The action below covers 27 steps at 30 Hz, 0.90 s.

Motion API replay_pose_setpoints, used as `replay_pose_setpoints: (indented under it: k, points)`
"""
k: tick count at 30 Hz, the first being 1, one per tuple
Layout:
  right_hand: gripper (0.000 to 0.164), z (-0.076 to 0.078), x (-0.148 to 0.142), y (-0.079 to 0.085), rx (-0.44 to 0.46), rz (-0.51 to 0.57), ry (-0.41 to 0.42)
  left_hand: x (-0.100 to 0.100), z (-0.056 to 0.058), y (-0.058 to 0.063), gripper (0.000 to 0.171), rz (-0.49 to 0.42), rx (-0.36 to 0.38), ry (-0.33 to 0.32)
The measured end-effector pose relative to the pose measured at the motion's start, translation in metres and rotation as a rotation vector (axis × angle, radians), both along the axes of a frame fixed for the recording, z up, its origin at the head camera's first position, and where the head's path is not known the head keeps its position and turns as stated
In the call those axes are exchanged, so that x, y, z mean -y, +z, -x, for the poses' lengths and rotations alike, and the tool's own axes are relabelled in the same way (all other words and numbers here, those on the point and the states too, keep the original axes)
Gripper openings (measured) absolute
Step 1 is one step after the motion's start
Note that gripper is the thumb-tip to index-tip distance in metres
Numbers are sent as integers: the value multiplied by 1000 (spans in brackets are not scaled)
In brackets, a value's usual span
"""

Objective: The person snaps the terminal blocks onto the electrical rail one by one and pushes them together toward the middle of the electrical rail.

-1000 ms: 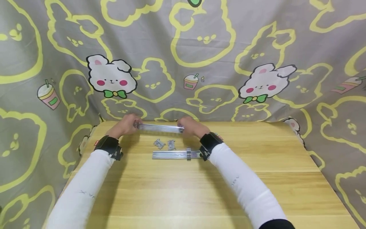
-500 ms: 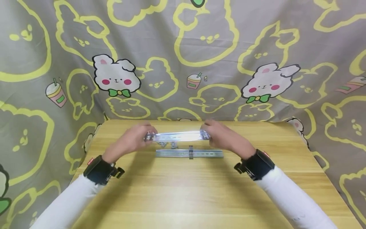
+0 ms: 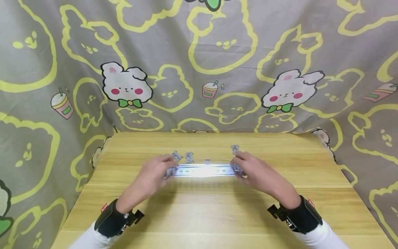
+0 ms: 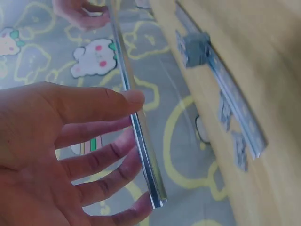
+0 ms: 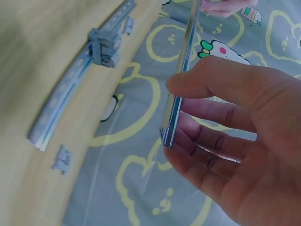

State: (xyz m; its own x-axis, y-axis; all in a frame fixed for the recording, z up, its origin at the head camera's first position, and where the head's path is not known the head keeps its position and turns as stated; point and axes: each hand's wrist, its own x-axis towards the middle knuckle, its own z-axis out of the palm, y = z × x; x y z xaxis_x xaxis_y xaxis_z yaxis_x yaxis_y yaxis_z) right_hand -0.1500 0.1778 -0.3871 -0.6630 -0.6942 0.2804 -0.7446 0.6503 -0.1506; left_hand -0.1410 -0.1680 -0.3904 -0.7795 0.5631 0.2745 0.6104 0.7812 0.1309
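A slotted metal DIN rail [image 3: 205,171] is held level above the table, one end in each hand. My left hand [image 3: 155,174] pinches its left end, the thumb on one face and the fingers against the other. At the opposite end, my right hand [image 3: 259,173] grips it the same way. Below lies a second DIN rail [image 4: 235,101], mostly hidden by the held one in the head view. Several grey clip-on blocks [image 5: 104,48] sit together on this lower rail. Loose grey clips lie behind: one clip [image 3: 176,156] and another [image 3: 189,157] at left, a third [image 3: 235,149] by my right fingers.
The wooden table [image 3: 199,214] stretches toward me and out to both sides. A patterned cloth [image 3: 174,34] hangs along its back edge and flanks it left and right. Each wrist wears a black strap with a small camera mount.
Both hands have brought the held rail from the table's back left toward me and rightward, over the lower rail. The right-hand clip has come into view.
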Motion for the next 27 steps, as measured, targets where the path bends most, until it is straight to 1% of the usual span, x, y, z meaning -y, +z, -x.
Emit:
replay_pose_setpoints:
  k: [5, 12, 15, 18, 23, 27]
  points:
    - [26, -10, -8, -19, 25, 37, 10, -7, -13, -16, 30, -16, 32, 14]
    - [30, -23, -13, -46, 94, 41, -48, -14, -23, -40, 27, -34, 58, 39]
    - [31, -26, -18, -55, 124, 49, -79, -18, -21, -49, 27, -43, 51, 37]
    - [32, -25, -17, -63, 148, 59, -92, -18, -22, -58, 27, -61, 70, 52]
    - [31, -22, -17, -77, 179, 49, -107, -21, -19, -73, 29, -64, 143, 72]
    - [30, -19, -20, -85, 202, 61, -102, -23, -18, -80, 28, -78, 186, 82]
